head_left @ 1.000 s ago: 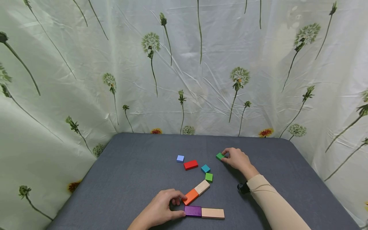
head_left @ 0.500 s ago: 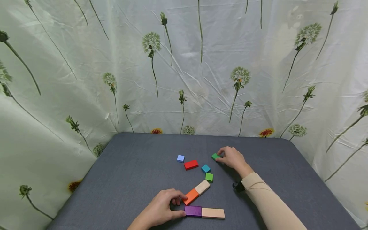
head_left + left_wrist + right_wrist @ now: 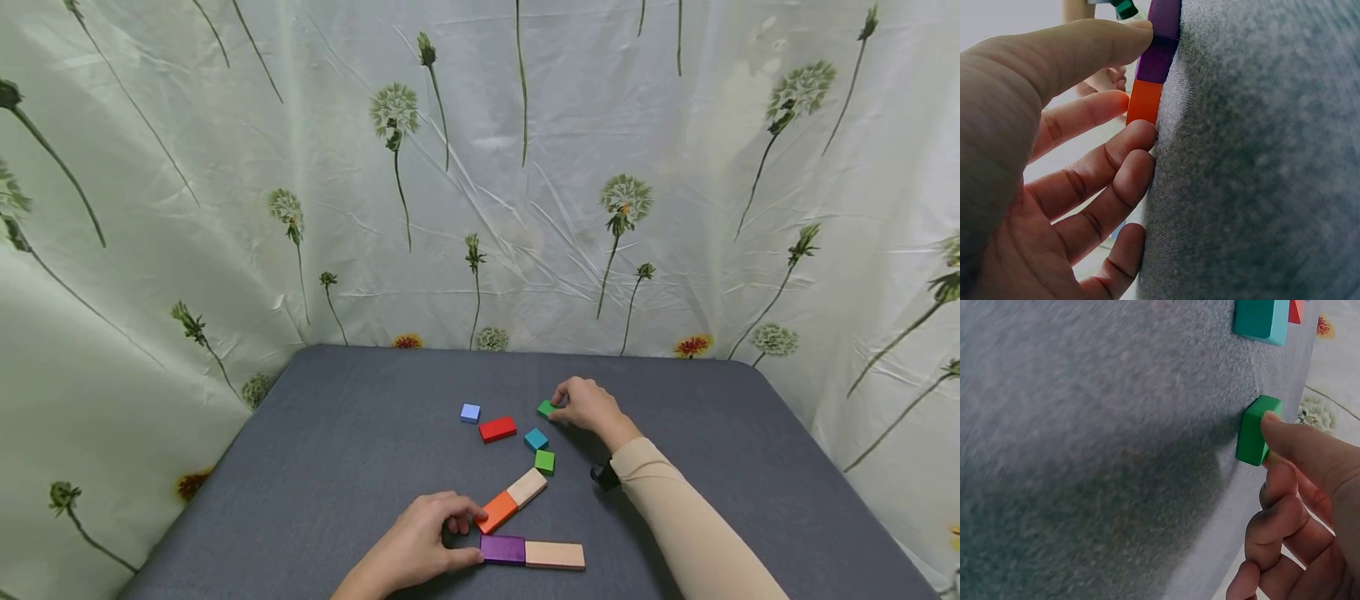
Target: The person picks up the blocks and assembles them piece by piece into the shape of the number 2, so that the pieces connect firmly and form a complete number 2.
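In the head view my right hand point(image 3: 592, 408) pinches a dark green block point(image 3: 546, 409) on the table, behind and right of the teal block point(image 3: 536, 439). The right wrist view shows the thumb against that green block point(image 3: 1255, 431). My left hand point(image 3: 422, 540) has its index finger on the orange block point(image 3: 497, 512) and its thumb at the left end of the purple block point(image 3: 503, 549). In the left wrist view its fingers are relaxed beside the orange block point(image 3: 1144, 102). A pale wooden block point(image 3: 527, 487) adjoins the orange one; another point(image 3: 555, 556) adjoins the purple one.
A light green block point(image 3: 544, 462) lies just in front of the teal one. Farther left are a red block point(image 3: 497, 430) and a light blue block point(image 3: 470, 413). The grey table point(image 3: 337, 433) ends at a curtain point(image 3: 525, 208) with a dandelion print.
My right hand has moved left across the table together with the dark green block, closer to the red and teal blocks. The left hand has stayed in place.
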### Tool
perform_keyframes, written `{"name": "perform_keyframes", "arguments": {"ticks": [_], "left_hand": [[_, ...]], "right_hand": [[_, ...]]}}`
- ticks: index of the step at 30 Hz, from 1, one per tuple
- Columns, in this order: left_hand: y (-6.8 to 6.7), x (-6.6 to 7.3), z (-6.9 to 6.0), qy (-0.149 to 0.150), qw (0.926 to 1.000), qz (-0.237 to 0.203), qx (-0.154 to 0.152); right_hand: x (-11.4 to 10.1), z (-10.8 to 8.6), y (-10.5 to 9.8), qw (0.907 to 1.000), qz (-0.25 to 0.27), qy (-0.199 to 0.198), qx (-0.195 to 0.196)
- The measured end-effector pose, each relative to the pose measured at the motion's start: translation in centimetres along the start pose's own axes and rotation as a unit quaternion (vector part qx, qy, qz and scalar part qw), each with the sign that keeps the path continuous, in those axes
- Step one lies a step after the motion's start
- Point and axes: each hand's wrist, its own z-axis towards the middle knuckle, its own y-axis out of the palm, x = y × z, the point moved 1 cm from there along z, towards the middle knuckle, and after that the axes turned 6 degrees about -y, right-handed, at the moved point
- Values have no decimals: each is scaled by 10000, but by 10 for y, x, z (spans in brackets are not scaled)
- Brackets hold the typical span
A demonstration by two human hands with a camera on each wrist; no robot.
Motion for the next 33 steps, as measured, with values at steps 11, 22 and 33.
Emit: {"name": "perform_keyframes", "arguments": {"ticks": [11, 22, 33], "left_hand": [[-1, 1, 0, -2, 10000, 28, -7], [0, 2, 0, -69, 10000, 44, -24], [0, 1, 1, -28, 10000, 21, -21]], "right_hand": [[-19, 6, 2, 9996, 24, -139, -257], [-31, 10, 6, 9991, 69, -189, -382], [-46, 10, 12, 9984, -35, -279, -490]]}}
